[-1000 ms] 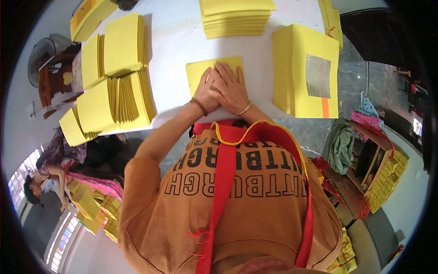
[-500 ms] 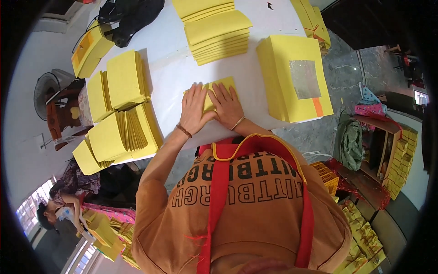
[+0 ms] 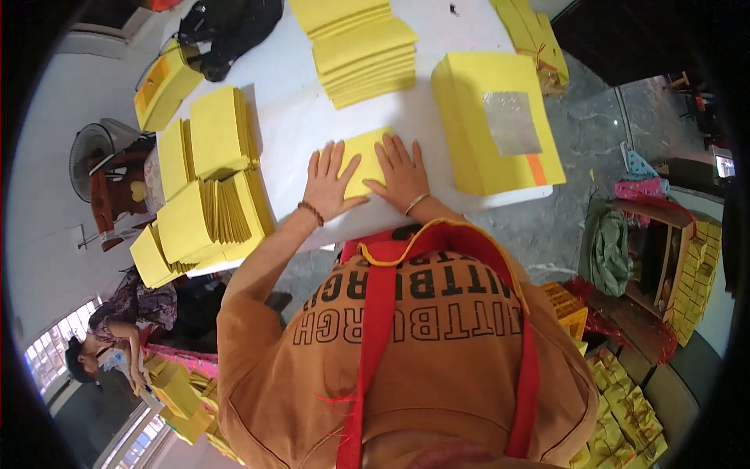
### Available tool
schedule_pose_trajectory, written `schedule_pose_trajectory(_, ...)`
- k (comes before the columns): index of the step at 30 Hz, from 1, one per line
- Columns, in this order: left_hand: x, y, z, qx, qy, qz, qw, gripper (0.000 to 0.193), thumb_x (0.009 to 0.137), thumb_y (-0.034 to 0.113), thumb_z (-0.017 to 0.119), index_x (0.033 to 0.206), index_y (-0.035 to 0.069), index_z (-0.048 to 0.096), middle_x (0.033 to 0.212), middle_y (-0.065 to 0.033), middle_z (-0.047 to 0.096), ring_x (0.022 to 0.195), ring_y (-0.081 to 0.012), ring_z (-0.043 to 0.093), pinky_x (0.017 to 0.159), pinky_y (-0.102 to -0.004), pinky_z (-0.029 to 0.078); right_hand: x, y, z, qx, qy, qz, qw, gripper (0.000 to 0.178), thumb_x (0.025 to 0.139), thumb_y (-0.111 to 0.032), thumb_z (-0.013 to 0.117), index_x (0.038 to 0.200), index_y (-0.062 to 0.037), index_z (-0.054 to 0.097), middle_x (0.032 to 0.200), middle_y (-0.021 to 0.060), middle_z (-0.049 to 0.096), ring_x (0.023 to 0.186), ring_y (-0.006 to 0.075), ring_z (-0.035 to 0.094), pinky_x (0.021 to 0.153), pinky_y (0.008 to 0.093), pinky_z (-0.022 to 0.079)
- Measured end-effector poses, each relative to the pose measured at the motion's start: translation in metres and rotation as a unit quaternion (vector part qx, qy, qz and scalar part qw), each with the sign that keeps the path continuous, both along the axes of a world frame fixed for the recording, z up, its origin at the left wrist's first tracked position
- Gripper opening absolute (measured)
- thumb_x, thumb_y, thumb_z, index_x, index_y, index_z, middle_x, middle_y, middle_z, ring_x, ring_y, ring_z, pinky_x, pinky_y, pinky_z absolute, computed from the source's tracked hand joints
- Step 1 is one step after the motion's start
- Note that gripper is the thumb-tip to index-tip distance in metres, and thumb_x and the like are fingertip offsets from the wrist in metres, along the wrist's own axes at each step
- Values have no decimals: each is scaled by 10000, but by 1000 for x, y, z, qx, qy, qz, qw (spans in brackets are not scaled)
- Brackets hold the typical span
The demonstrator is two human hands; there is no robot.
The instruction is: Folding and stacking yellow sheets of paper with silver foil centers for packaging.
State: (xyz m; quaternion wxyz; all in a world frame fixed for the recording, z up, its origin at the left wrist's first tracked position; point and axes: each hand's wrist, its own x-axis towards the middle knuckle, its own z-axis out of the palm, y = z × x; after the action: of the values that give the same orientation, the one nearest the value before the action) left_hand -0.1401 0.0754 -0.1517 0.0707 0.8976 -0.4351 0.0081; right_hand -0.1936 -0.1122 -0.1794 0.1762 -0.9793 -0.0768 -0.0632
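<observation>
A folded sheet of yellow paper (image 3: 362, 162) lies flat on the white table (image 3: 293, 109) right in front of me. My left hand (image 3: 328, 181) rests along its left side, fingers stretched and apart. On its right side lies my right hand (image 3: 401, 173), also flat with the fingers spread. Neither hand grips anything. Beyond the sheet is a fanned pile of folded yellow papers (image 3: 366, 59). A tall stack of larger yellow sheets (image 3: 500, 125), with a clear patch and an orange mark on top, stands to the right of my right hand.
Several bundles of folded yellow paper (image 3: 219, 133) fill the table's left side. A black bag (image 3: 226, 31) lies at the far left, near a fan (image 3: 91, 156). A co-worker (image 3: 117, 336) sits at lower left. On the right are a wooden cabinet (image 3: 648, 234) and a yellow crate (image 3: 566, 309).
My hands have moved apart, the left one leftward and the right one rightward, showing more of the yellow sheet between them. The view has shifted slightly.
</observation>
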Motion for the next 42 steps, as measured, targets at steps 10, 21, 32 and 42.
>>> schedule_pose_trajectory(10,-30,-27,-1,62,-104,25,992,559,724,212,608,1216,4,444,1167,-246,485,1061,-380,481,841,-440,432,9,-8,20,86,158,24,983,686,826,-387,459,1365,-32,224,1450,169,124,1344,309,86,1062,498,24)
schedule_pose_trajectory(21,16,-21,138,-228,-37,113,967,552,695,-68,493,1235,36,450,1134,-187,542,997,-337,546,856,-360,446,-4,-79,143,582,184,132,781,650,863,-166,539,1389,-52,175,1433,171,168,1280,315,285,1016,389,277)
schedule_pose_trajectory(32,169,-111,102,28,-21,124,992,399,794,144,528,1188,119,467,1020,-151,592,929,-306,570,743,-406,468,89,-183,185,477,133,100,863,451,870,-248,515,1263,-39,441,1255,124,469,1145,197,442,953,289,347)
schedule_pose_trajectory(42,170,-122,83,106,25,114,987,418,819,142,492,1234,154,439,1148,-115,543,1053,-280,512,822,-390,455,203,-136,143,154,158,105,970,434,879,-297,439,1234,-50,478,1245,138,493,1151,264,457,970,309,342)
